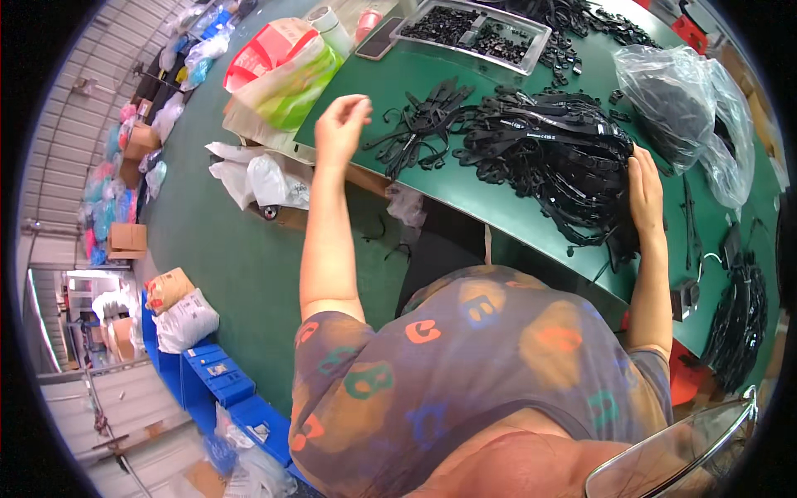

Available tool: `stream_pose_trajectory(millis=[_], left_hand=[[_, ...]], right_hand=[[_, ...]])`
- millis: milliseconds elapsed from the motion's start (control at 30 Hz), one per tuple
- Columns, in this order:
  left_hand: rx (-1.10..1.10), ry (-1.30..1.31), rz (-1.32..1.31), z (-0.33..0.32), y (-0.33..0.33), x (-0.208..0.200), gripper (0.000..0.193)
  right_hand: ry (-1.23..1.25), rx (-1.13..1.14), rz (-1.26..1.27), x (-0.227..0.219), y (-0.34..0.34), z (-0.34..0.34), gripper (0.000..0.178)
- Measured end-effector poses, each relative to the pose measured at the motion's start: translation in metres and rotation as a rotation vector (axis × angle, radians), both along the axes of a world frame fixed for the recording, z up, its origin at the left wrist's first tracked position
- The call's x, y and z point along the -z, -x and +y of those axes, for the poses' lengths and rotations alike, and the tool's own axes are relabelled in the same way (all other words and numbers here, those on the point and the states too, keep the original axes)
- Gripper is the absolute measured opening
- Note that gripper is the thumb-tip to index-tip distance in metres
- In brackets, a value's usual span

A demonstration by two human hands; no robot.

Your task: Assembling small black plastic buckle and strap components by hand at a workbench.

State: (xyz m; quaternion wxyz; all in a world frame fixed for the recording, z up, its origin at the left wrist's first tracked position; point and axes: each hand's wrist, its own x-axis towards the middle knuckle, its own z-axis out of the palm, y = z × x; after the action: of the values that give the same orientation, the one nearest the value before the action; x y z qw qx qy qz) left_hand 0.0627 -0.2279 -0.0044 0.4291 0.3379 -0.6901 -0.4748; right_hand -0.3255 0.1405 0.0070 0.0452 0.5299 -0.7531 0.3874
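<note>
A thick pile of black straps [552,149] with small plastic fittings lies on the green table [498,207]. At its right end, my right hand [646,191] grips the bundled straps, its thumb hidden behind them. My left hand [340,129] is raised at the table's left edge, fingers curled together, with nothing visible in them. Nearest to it on the table is a smaller, looser cluster of black straps [427,120], a little to its right. The left hand does not touch that cluster.
A clear tray of small black parts [535,46] and a phone [380,39] are at the back. Clear plastic bags [664,91] stand far right, above another strap bundle [737,315]. A green-and-red bag [290,83] is at left; blue bins [217,375] sit on the floor.
</note>
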Motion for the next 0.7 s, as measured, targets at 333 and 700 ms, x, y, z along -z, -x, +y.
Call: stream_pose_trajectory(millis=[333, 700], left_hand=[[-0.070, 0.302, -0.285, 0.045, 0.014, 0.013, 0.013], [0.202, 0.803, -0.705, 0.040, 0.128, 0.000, 0.017]], right_hand=[[0.000, 0.066, 0.029, 0.007, -0.001, -0.005, 0.039], [0.008, 0.158, 0.104, 0.013, -0.003, 0.001, 0.038]])
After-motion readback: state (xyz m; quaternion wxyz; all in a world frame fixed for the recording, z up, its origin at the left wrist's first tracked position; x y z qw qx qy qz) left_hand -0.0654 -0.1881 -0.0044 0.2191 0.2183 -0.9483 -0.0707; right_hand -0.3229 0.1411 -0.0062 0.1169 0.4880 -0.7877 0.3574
